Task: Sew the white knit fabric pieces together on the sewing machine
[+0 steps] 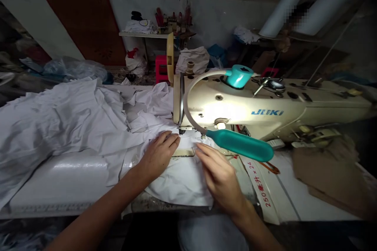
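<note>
A cream sewing machine point(232, 106) stands across the table, with a teal lamp point(243, 145) on a bent neck in front of it. White fabric point(182, 180) lies under the needle area and hangs over the table's front edge. My left hand point(160, 151) rests flat on the fabric just left of the needle, its fingers stretched out. On the right, my right hand point(218, 168) is curled at the fabric's edge, fingers together and thumb partly hidden; it pinches the white fabric beside the metal plate.
A large pile of white cloth point(73, 113) covers the table's left side. Brown fabric point(326, 176) lies at the right, near a printed white strip point(260, 188). Behind the machine are a red stool point(161, 68) and a side table point(144, 35).
</note>
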A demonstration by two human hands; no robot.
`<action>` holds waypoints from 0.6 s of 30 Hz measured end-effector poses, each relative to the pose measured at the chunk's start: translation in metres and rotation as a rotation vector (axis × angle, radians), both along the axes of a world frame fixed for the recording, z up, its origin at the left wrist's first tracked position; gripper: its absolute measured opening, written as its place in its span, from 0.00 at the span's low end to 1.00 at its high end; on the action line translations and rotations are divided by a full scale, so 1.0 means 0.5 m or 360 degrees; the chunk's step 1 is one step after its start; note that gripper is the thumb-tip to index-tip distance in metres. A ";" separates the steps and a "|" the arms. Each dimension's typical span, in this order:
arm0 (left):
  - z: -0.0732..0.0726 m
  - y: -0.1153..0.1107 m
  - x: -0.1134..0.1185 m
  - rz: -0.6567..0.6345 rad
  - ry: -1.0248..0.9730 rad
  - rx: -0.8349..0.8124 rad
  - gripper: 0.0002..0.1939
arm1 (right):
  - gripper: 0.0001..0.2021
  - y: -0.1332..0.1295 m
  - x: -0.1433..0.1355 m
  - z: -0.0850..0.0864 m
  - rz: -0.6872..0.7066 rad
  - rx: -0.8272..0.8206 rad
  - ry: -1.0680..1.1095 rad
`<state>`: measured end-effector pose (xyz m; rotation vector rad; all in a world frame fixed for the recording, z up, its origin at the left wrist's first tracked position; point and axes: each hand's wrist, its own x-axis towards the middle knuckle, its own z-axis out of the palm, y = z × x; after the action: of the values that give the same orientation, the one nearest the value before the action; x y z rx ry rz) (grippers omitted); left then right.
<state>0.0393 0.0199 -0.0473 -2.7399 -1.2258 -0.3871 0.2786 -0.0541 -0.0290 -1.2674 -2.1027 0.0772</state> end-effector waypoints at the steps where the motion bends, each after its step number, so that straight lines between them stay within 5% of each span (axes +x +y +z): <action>1: 0.000 0.001 -0.001 -0.0011 0.0000 0.0009 0.26 | 0.30 0.024 -0.016 -0.001 0.0072 -0.0069 -0.0084; 6: -0.001 0.006 -0.005 -0.0053 -0.0004 0.0030 0.28 | 0.26 0.100 0.003 -0.010 -0.0018 -0.0308 -0.0475; 10: -0.002 0.008 -0.006 -0.0060 0.0024 0.0047 0.27 | 0.23 0.097 0.011 -0.003 -0.0131 -0.0336 -0.0526; 18: 0.007 0.009 -0.008 -0.0119 0.0081 0.0058 0.25 | 0.27 0.083 -0.044 -0.007 0.0034 -0.0308 -0.0586</action>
<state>0.0353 0.0246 -0.0437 -2.7531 -1.0961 -0.3416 0.2566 -0.0126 -0.0324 -1.4623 -2.4713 0.0612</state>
